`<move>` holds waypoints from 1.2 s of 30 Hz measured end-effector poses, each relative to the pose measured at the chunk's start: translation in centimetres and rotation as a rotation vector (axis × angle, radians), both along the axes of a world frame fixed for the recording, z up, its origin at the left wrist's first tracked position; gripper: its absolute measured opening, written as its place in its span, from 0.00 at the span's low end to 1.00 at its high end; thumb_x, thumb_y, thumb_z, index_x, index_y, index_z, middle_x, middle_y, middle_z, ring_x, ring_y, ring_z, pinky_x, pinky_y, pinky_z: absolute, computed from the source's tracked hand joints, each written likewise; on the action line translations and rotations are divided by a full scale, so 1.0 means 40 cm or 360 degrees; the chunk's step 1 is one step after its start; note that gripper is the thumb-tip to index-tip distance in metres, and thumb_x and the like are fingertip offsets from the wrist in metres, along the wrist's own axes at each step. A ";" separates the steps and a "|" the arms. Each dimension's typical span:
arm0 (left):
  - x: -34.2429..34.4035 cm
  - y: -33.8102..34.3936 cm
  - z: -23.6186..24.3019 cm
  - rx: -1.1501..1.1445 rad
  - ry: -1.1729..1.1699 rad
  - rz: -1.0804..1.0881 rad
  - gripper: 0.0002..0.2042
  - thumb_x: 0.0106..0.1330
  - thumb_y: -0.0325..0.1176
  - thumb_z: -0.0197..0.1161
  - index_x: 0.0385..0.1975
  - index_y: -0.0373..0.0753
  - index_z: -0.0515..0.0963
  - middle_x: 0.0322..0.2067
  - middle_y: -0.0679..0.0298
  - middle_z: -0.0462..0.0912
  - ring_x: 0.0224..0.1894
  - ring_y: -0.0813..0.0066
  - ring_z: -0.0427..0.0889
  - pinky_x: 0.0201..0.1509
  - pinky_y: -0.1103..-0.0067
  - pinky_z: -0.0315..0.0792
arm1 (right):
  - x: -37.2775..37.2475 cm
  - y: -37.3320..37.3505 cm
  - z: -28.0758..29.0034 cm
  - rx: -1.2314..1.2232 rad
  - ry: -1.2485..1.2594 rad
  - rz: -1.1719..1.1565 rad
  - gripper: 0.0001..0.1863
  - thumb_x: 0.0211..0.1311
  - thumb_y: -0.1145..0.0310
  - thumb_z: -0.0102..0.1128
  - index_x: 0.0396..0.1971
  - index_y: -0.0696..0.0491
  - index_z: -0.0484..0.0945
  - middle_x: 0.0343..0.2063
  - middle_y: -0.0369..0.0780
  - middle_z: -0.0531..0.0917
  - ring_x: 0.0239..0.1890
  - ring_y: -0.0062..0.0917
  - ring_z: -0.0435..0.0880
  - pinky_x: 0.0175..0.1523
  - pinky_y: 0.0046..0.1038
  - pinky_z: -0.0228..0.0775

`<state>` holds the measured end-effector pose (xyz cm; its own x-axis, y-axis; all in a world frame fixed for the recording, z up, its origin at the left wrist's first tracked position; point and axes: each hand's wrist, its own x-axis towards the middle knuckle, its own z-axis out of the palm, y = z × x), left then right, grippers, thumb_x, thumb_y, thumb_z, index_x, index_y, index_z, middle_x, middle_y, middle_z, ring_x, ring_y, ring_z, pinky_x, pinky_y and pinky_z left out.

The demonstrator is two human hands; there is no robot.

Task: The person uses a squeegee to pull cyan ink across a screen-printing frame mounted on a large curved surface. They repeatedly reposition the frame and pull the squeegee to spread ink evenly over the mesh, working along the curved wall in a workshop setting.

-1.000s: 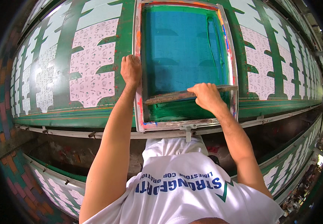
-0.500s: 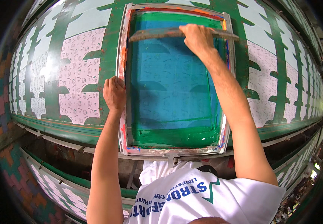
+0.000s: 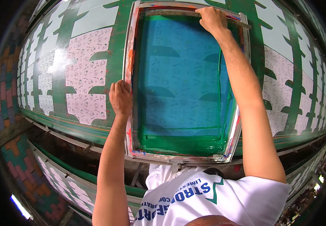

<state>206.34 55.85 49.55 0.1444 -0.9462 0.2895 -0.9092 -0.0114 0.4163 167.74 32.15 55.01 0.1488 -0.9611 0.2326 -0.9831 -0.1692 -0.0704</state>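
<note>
A screen-printing frame [image 3: 129, 124] lies on the long green table, its blue mesh [image 3: 185, 79] bordered in green. Beneath the mesh, patterned fabric pieces show through. My right hand [image 3: 213, 19] is closed on a long squeegee [image 3: 174, 12] at the frame's far end. The squeegee spans the frame crosswise, its right end by the far right corner. At the frame's left side, my left hand [image 3: 120, 98] has its fingers curled on the rail. Green ink [image 3: 178, 144] coats the near end of the screen.
Pink patterned fabric pieces [image 3: 86, 71] lie in rows left of the frame, with more patterned pieces [image 3: 278, 75] to its right. White pieces [image 3: 95, 19] lie farther back. A metal rail [image 3: 68, 140] runs along the table's near edge. Another printing table [image 3: 63, 180] stands behind me.
My right hand has pushed the squeegee away from me to the far end of the frame. My left hand stays on the left rail. The whole view has shifted slightly.
</note>
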 end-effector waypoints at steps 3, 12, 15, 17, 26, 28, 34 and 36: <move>0.004 0.004 -0.006 0.0037 -0.0035 -0.0001 0.08 0.78 0.33 0.57 0.45 0.38 0.81 0.39 0.55 0.82 0.41 0.47 0.81 0.45 0.58 0.74 | -0.005 -0.013 -0.020 -0.0022 -0.0024 0.0024 0.18 0.65 0.73 0.65 0.50 0.38 0.92 0.42 0.45 0.92 0.45 0.43 0.92 0.51 0.47 0.87; 0.003 -0.003 -0.011 0.0046 -0.0045 0.0002 0.10 0.79 0.36 0.57 0.47 0.36 0.81 0.41 0.53 0.82 0.45 0.46 0.82 0.49 0.57 0.75 | 0.058 0.162 0.033 0.0226 -0.0150 -0.0175 0.07 0.59 0.72 0.67 0.36 0.51 0.91 0.36 0.47 0.92 0.42 0.44 0.93 0.50 0.45 0.87; 0.005 0.000 -0.010 0.0019 -0.0046 -0.0025 0.11 0.78 0.37 0.58 0.45 0.36 0.81 0.41 0.53 0.82 0.45 0.46 0.82 0.49 0.57 0.75 | 0.097 0.284 0.051 0.0326 -0.0166 -0.0303 0.11 0.60 0.73 0.63 0.38 0.46 0.92 0.35 0.48 0.91 0.42 0.47 0.92 0.49 0.47 0.86; 0.007 0.002 -0.013 0.0024 -0.0046 -0.0065 0.11 0.78 0.38 0.58 0.44 0.36 0.81 0.41 0.52 0.81 0.45 0.46 0.82 0.50 0.57 0.75 | 0.123 0.383 0.055 0.0338 -0.0206 -0.0389 0.07 0.60 0.73 0.65 0.34 0.50 0.91 0.34 0.48 0.91 0.41 0.46 0.92 0.47 0.47 0.85; 0.039 -0.015 -0.053 -0.0125 -0.0111 -0.0291 0.13 0.77 0.42 0.60 0.37 0.37 0.79 0.38 0.51 0.81 0.44 0.45 0.80 0.50 0.57 0.74 | 0.240 0.837 0.098 0.0429 -0.0276 -0.0724 0.05 0.59 0.72 0.66 0.33 0.52 0.89 0.33 0.49 0.91 0.40 0.48 0.92 0.46 0.46 0.85; 0.043 -0.006 -0.065 -0.0092 0.0027 -0.0226 0.13 0.75 0.40 0.61 0.37 0.36 0.79 0.38 0.51 0.81 0.45 0.46 0.81 0.50 0.57 0.74 | 0.262 0.921 0.111 0.0554 -0.0251 -0.0678 0.11 0.61 0.73 0.64 0.41 0.49 0.91 0.38 0.48 0.91 0.43 0.47 0.91 0.49 0.47 0.84; 0.037 -0.014 -0.066 -0.0124 0.0138 -0.0188 0.13 0.74 0.41 0.62 0.37 0.35 0.80 0.40 0.50 0.82 0.47 0.45 0.82 0.53 0.56 0.76 | 0.343 1.156 0.120 0.0607 -0.0281 -0.0242 0.18 0.63 0.78 0.58 0.47 0.47 0.91 0.40 0.44 0.91 0.42 0.43 0.91 0.48 0.45 0.84; 0.039 -0.014 -0.061 -0.0109 0.0193 -0.0207 0.13 0.74 0.41 0.62 0.37 0.35 0.80 0.41 0.49 0.82 0.47 0.45 0.82 0.54 0.55 0.76 | 0.357 1.222 0.120 0.0544 -0.0275 -0.0103 0.18 0.62 0.79 0.59 0.48 0.49 0.90 0.41 0.43 0.91 0.45 0.40 0.90 0.50 0.43 0.84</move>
